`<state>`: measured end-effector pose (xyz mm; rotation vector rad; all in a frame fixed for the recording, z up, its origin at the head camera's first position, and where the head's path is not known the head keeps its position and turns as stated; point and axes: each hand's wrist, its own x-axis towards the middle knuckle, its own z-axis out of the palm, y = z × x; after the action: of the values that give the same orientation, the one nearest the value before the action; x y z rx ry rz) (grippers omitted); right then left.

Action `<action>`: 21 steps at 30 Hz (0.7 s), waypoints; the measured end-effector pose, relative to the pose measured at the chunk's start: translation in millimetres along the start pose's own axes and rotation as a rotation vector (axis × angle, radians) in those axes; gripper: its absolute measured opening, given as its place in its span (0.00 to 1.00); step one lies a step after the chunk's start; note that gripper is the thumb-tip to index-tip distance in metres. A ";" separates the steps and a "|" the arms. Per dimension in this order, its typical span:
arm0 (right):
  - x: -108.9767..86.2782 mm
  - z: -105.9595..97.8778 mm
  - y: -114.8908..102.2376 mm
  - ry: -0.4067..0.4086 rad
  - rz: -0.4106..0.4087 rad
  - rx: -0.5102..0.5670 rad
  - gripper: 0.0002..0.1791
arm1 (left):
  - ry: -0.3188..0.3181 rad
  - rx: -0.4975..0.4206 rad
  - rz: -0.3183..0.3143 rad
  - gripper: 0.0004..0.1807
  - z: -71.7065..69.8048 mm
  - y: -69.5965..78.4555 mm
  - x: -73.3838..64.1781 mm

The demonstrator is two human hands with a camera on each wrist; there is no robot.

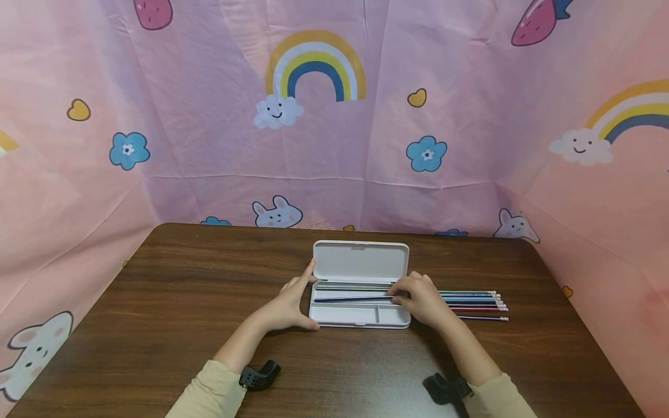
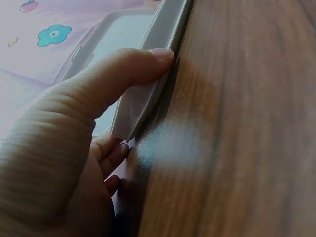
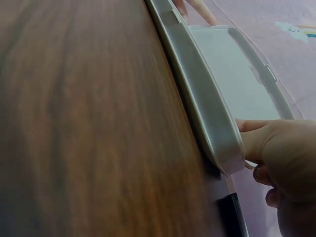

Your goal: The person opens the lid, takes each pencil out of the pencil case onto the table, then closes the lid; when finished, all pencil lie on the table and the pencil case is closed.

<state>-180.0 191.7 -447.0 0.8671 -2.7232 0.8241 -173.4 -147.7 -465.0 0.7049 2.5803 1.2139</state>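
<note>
A white pencil case (image 1: pixel 342 316) lies on the table with its lid (image 1: pixel 360 260) raised at the back. My left hand (image 1: pixel 284 307) holds the case's left end, the thumb on the front wall and the fingers spread toward the lid; in the left wrist view the thumb (image 2: pixel 133 64) presses the case's side. Over the right part of the case, my right hand (image 1: pixel 420 299) pinches a dark blue pencil (image 1: pixel 350 299) that points left along the long compartment. Several pencils (image 1: pixel 350 287) lie behind it, along the hinge side. Part of the held pencil is hidden by the fingers.
To the right of the case, several pencils (image 1: pixel 473 298) lie side by side on the brown table (image 1: pixel 198 278), with one pencil (image 1: pixel 486 318) apart, nearer the front. A small divider (image 1: pixel 378 314) splits the case's front compartment. A patterned pink cloth (image 1: pixel 209 116) hangs around the table.
</note>
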 end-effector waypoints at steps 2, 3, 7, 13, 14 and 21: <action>-1.7 -0.3 0.5 0.026 -0.010 -0.004 0.09 | 0.000 -0.004 -0.005 0.76 0.1 0.4 -0.3; -2.5 -1.0 0.1 0.040 -0.012 -0.002 0.09 | 0.000 -0.005 -0.007 0.76 0.1 0.5 -0.5; -7.4 -4.2 0.1 0.090 -0.033 0.008 0.11 | 0.002 -0.003 -0.004 0.77 0.4 0.9 -0.2; -15.4 -10.8 1.6 0.167 -0.095 0.018 0.14 | 0.002 -0.001 -0.008 0.77 0.1 1.7 -0.6; -16.8 -12.5 1.9 0.178 -0.101 0.022 0.14 | 0.002 -0.002 -0.010 0.77 0.0 2.0 -0.7; -29.3 -26.3 5.4 0.215 -0.092 0.010 0.14 | -0.003 -0.013 -0.012 0.76 -0.6 2.8 -1.2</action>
<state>-159.4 224.0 -436.6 0.8460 -2.4771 0.8598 -171.7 -147.1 -462.5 0.6872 2.5679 1.2236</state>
